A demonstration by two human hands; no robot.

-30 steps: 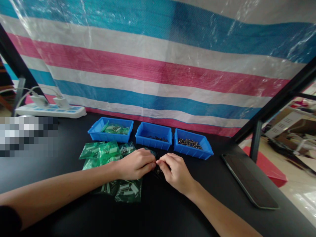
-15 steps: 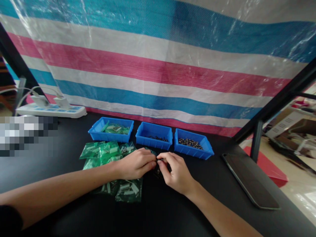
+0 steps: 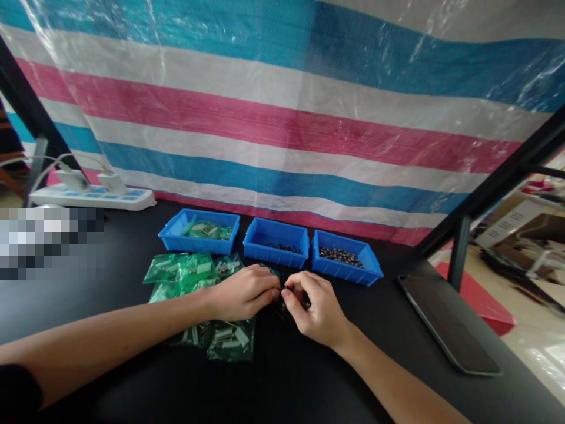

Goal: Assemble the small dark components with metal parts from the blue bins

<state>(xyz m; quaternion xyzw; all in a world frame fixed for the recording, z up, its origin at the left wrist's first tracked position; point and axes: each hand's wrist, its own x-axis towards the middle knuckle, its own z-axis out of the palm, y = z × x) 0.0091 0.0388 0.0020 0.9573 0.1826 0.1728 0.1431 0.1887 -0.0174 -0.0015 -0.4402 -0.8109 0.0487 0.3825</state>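
My left hand (image 3: 248,292) is closed, its thumb and fingertips pinching something too small and dark to name. Facing it, my right hand (image 3: 315,307) pinches at the same spot, with a small dark piece (image 3: 289,288) at the fingertips. Under and between the hands lie some small dark metal parts (image 3: 282,307), mostly hidden. Green plastic bags (image 3: 183,271) holding white and metal pieces lie beneath and beside my left wrist. Another green bag (image 3: 232,340) sits just in front of that hand.
Behind the hands stand three blue bins: one with green bags (image 3: 198,242), one with small dark parts (image 3: 276,254), one with shiny metal parts (image 3: 346,272). A phone (image 3: 448,324) lies at right. A white power strip (image 3: 92,197) stands back left, before a striped sheet (image 3: 282,129).
My right thumb and fingers have shifted slightly around the pinched spot, the fingers curling a little more. The left hand has barely moved.
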